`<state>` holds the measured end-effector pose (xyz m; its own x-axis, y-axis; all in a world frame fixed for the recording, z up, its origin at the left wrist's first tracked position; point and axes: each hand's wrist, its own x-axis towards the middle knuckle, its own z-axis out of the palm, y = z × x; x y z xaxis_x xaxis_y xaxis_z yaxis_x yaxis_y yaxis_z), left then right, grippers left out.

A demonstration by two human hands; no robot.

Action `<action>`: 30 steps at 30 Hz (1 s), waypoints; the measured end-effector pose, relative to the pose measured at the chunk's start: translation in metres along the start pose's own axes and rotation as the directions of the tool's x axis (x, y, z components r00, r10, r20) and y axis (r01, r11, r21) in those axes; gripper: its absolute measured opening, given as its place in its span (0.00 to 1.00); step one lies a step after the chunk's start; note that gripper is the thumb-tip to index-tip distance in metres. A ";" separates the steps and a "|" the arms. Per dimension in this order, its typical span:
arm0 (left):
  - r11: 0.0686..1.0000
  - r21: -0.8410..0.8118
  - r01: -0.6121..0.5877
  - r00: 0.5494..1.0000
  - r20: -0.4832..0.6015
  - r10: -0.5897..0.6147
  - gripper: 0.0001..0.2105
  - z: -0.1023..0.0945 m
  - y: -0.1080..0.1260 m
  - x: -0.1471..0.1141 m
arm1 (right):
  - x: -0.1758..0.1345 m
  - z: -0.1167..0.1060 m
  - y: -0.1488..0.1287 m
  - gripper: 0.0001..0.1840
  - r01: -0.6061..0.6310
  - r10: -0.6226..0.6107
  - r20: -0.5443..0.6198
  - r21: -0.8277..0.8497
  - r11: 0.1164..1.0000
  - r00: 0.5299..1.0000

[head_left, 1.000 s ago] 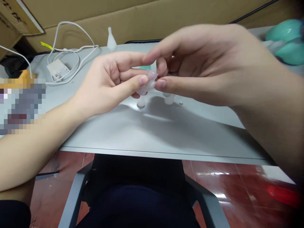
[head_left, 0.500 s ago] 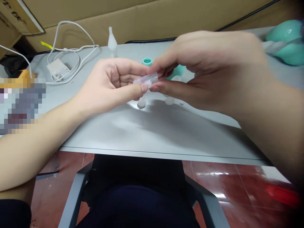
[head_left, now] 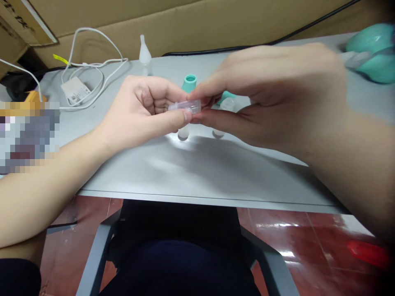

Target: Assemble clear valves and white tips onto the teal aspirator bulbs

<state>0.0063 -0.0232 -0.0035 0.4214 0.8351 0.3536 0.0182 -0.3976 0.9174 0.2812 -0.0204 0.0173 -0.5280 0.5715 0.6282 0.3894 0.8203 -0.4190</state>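
Observation:
My left hand (head_left: pixel 145 111) pinches a small clear plastic tube (head_left: pixel 193 107) between thumb and fingers, its other fingers curled behind. At the tube's right end, the thumb and forefinger of my right hand (head_left: pixel 271 90) close on it. The tube lies almost level above the table. Beyond the hands a teal piece with a round open neck (head_left: pixel 189 83) stands upright. Another teal piece, partly hidden by my right hand, is near a translucent round-rimmed part (head_left: pixel 228 103). Beneath the hands sit two whitish parts (head_left: pixel 183 133), mostly covered.
A white tapered nozzle (head_left: pixel 145 53) stands at the back of the grey table (head_left: pixel 173 172). White cable and an adapter (head_left: pixel 75 89) lie at the left. At the far right is a rounded teal object (head_left: pixel 372 55). Cardboard (head_left: pixel 173 24) lines the back.
The tube has turned closer to level and shifted slightly left. My right hand has moved a little left with it, uncovering more of the upright teal piece and the translucent part.

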 end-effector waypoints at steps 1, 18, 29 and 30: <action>1.000 -0.001 0.000 1.000 -0.023 0.000 0.09 0.001 0.001 -0.001 | 0.000 0.000 0.000 0.06 0.003 -0.003 -0.003 -0.005 1.000 1.000; 0.992 -0.126 -0.015 1.000 0.016 0.018 0.11 0.003 0.006 0.002 | -0.001 0.001 -0.006 0.16 -0.017 0.016 -0.019 -0.038 0.999 1.000; 0.996 -0.021 -0.083 0.993 0.084 0.084 0.23 -0.003 -0.008 0.012 | -0.003 0.002 0.002 0.15 0.200 -0.194 0.050 -0.199 0.959 0.980; 0.997 0.000 -0.076 0.994 0.079 0.076 0.24 -0.003 -0.007 0.013 | -0.004 0.003 0.001 0.15 0.220 -0.212 0.058 -0.210 0.953 0.975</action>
<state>0.0086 -0.0084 -0.0052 0.4921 0.7698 0.4065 -0.0141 -0.4598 0.8879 0.2818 -0.0218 0.0119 -0.6415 0.3847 0.6637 0.4134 0.9022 -0.1233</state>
